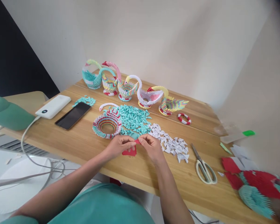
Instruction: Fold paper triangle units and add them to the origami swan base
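Note:
Both hands pinch a small red paper piece (137,141) near the table's front edge: my left hand (121,145) from one side, my right hand (151,146) from the other. Its folds are too small to make out. Below it, more red paper (130,151) lies on the wood, partly covered by my left fingers. Just beyond my hands spreads a pile of folded teal paper triangles (133,118). White paper triangles (171,141) lie right of my right hand. An open paper basket (107,123) with red, white and teal rows sits beyond my left hand.
Several folded-paper swans (127,88) stand along the back. A red-and-white ring (184,119), scissors (204,169) and red paper scraps (261,183) are on the right of the wooden table (88,147). A phone (73,115) and cabled power bank (53,106) lie left.

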Available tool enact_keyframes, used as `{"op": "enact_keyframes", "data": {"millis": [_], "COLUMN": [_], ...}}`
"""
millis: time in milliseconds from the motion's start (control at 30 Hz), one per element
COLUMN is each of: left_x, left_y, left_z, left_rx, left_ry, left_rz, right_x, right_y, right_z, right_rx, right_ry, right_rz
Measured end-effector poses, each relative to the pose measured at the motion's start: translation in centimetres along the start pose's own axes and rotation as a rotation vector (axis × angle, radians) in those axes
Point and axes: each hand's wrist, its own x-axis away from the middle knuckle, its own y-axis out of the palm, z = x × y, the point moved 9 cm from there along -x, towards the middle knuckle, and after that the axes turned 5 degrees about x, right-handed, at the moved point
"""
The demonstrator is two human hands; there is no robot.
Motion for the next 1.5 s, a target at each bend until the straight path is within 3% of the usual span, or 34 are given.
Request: {"op": "enact_keyframes", "data": {"millis": [367, 767, 1100, 1500], "left_x": [-0.5, -1.0, -0.7, -1.0], "left_y": [0.5, 1.1, 1.1, 1.1], "left_z": [0.8, 0.2, 0.3, 0.8], "left_rx": [-0.055, 0.048, 0.001, -0.040], "left_ry": [-0.022, -0.024, -0.028, 0.011], "left_rz": [0.076, 0.035, -0.045, 0.014], "right_x": [0.3, 0.3, 0.4, 0.4], "right_y": [-1.0, -1.4, -1.4, -1.2], "right_z": [1.2, 1.6, 1.6, 1.7], "right_rx": [0.006, 0.008, 0.022, -0.025], "right_ry": [0.029, 0.036, 0.042, 0.044], "right_rz": [0.041, 0.070, 0.059, 0.055]}}
